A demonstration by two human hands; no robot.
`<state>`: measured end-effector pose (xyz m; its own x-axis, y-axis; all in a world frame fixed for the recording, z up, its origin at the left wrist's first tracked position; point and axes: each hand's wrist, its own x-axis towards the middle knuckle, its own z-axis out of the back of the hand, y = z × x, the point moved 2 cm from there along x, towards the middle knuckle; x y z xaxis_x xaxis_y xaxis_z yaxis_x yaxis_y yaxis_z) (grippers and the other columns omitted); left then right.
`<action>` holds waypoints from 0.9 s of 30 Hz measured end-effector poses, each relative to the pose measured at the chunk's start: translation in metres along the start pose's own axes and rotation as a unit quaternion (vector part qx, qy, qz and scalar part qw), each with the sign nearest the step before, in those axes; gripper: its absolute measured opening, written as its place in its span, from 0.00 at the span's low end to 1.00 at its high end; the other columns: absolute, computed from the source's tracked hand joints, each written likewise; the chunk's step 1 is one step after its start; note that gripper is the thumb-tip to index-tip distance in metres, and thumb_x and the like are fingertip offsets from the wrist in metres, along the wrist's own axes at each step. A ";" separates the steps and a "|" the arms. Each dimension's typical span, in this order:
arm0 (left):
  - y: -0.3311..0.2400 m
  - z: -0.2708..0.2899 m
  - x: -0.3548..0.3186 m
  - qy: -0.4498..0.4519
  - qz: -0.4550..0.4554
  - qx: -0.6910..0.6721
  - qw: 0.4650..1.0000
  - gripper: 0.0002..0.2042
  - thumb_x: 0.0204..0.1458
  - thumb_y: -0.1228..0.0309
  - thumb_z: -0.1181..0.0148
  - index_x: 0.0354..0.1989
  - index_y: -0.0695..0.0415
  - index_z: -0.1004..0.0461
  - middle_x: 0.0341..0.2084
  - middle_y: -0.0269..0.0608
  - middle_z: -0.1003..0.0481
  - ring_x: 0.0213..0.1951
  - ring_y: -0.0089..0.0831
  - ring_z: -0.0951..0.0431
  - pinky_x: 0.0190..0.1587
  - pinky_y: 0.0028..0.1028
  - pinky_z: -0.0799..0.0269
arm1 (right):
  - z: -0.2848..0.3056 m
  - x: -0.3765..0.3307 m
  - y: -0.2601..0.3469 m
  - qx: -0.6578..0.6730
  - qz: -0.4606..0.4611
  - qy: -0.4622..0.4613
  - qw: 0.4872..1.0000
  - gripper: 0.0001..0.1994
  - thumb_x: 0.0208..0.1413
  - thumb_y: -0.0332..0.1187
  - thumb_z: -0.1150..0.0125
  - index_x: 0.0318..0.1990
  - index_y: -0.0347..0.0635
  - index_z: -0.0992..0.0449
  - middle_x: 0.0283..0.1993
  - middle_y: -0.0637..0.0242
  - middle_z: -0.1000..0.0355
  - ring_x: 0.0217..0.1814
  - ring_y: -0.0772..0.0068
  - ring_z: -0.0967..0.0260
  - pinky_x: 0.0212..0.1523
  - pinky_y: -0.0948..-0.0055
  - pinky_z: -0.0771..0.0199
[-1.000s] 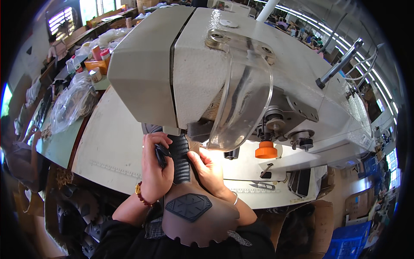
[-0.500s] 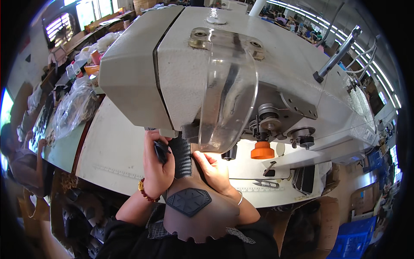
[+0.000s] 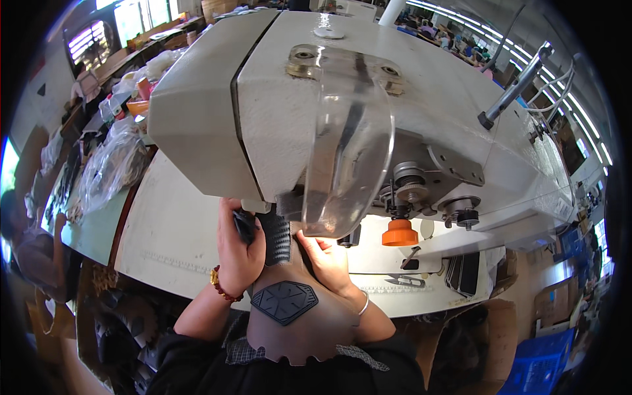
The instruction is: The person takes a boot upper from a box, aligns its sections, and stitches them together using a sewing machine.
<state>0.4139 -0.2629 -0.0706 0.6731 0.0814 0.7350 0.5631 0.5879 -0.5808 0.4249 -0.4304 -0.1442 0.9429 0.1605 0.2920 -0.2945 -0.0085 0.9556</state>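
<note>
A brown shoe upper [image 3: 293,339] with a scalloped near edge reaches from my lap to under the head of a sewing machine [image 3: 197,112]. It bears a black hexagonal patch [image 3: 284,303] and a black ribbed strip [image 3: 279,243]. My left hand [image 3: 238,263] is closed at the upper's left edge, fingertips partly hidden below the machine head; a small black piece [image 3: 244,227], its kind unclear, shows in its curl. My right hand [image 3: 330,264] pinches the right side, thumb on top. The needle area is hidden behind the machine's clear guard [image 3: 349,151].
An orange knob [image 3: 399,233] hangs under the machine arm. Thread snips [image 3: 406,281] and a stack of dark pieces [image 3: 462,275] lie on the right of the table. Cardboard box [image 3: 494,336] and blue crate [image 3: 540,362] stand lower right; plastic bags [image 3: 115,164] lie left. Another person sits far left.
The shoe upper has turned slightly, its patch and near edge shifting a little left. Both hands keep their grip, with my left hand moved slightly left.
</note>
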 end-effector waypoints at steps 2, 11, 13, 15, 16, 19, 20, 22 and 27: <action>0.004 -0.002 -0.003 0.003 0.005 0.003 1.000 0.16 0.48 0.84 0.48 0.46 0.63 0.40 0.34 0.49 0.36 0.34 0.45 0.31 0.40 0.34 0.33 | 0.000 0.000 -0.001 0.016 -0.004 -0.002 1.000 0.12 0.63 0.32 0.43 0.46 0.32 0.22 0.43 0.67 0.22 0.43 0.83 0.30 0.46 0.82 0.30; 0.030 -0.004 -0.005 0.021 0.042 0.003 0.999 0.19 0.49 0.82 0.48 0.52 0.65 0.38 0.39 0.54 0.31 0.41 0.51 0.29 0.47 0.35 0.33 | 0.000 0.000 -0.002 0.070 -0.014 -0.008 0.997 0.12 0.63 0.31 0.45 0.47 0.32 0.22 0.44 0.66 0.23 0.44 0.82 0.30 0.47 0.81 0.30; 0.029 -0.003 0.001 0.029 0.015 -0.018 0.999 0.22 0.49 0.82 0.48 0.55 0.66 0.38 0.43 0.55 0.31 0.44 0.52 0.29 0.51 0.34 0.34 | 0.000 0.000 -0.002 0.009 0.006 0.008 1.000 0.11 0.63 0.31 0.45 0.46 0.32 0.21 0.42 0.67 0.22 0.42 0.83 0.29 0.45 0.82 0.30; 0.027 -0.002 0.006 0.034 0.019 -0.026 0.999 0.22 0.48 0.82 0.48 0.55 0.66 0.38 0.44 0.56 0.30 0.46 0.52 0.29 0.52 0.34 0.34 | -0.004 -0.001 -0.004 0.124 -0.087 -0.016 0.988 0.10 0.63 0.30 0.44 0.42 0.32 0.20 0.37 0.71 0.22 0.36 0.87 0.32 0.38 0.85 0.31; 0.027 -0.002 0.008 0.044 0.021 -0.034 0.998 0.23 0.48 0.82 0.48 0.55 0.67 0.38 0.45 0.56 0.30 0.48 0.52 0.28 0.53 0.35 0.35 | -0.006 -0.001 0.001 0.122 -0.088 -0.010 0.989 0.10 0.63 0.30 0.44 0.42 0.32 0.20 0.37 0.71 0.22 0.36 0.87 0.32 0.38 0.85 0.31; 0.043 -0.004 0.008 0.048 0.018 -0.036 0.998 0.23 0.47 0.83 0.47 0.55 0.66 0.38 0.45 0.57 0.29 0.48 0.53 0.28 0.53 0.37 0.34 | -0.009 0.000 0.014 0.091 -0.069 -0.031 0.993 0.08 0.63 0.28 0.45 0.37 0.33 0.21 0.32 0.76 0.26 0.33 0.90 0.37 0.34 0.86 0.36; 0.043 -0.004 0.011 0.044 0.001 -0.038 0.998 0.22 0.46 0.83 0.46 0.53 0.65 0.36 0.45 0.57 0.29 0.48 0.54 0.29 0.53 0.38 0.34 | -0.010 -0.001 0.012 0.112 -0.071 -0.032 0.991 0.07 0.63 0.27 0.45 0.34 0.35 0.24 0.31 0.78 0.30 0.32 0.90 0.40 0.33 0.86 0.38; 0.042 -0.004 0.017 0.030 -0.017 -0.042 0.999 0.21 0.46 0.82 0.46 0.52 0.65 0.35 0.44 0.56 0.29 0.48 0.55 0.29 0.52 0.38 0.34 | -0.011 0.001 0.024 0.110 -0.084 -0.022 0.990 0.09 0.64 0.25 0.47 0.29 0.40 0.32 0.29 0.81 0.38 0.31 0.90 0.45 0.31 0.85 0.42; 0.039 -0.005 0.022 0.012 -0.038 -0.044 0.998 0.18 0.46 0.81 0.43 0.48 0.63 0.33 0.43 0.55 0.28 0.47 0.54 0.28 0.51 0.39 0.33 | -0.012 0.002 0.020 0.126 -0.025 -0.019 0.992 0.08 0.63 0.24 0.47 0.29 0.39 0.32 0.28 0.80 0.38 0.31 0.89 0.45 0.31 0.85 0.43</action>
<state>0.4529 -0.2417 -0.0794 0.6384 0.0191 0.7694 0.6513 0.5193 -0.5533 0.4191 -0.4179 -0.1247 0.9617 0.1295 0.2415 -0.2044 -0.2480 0.9470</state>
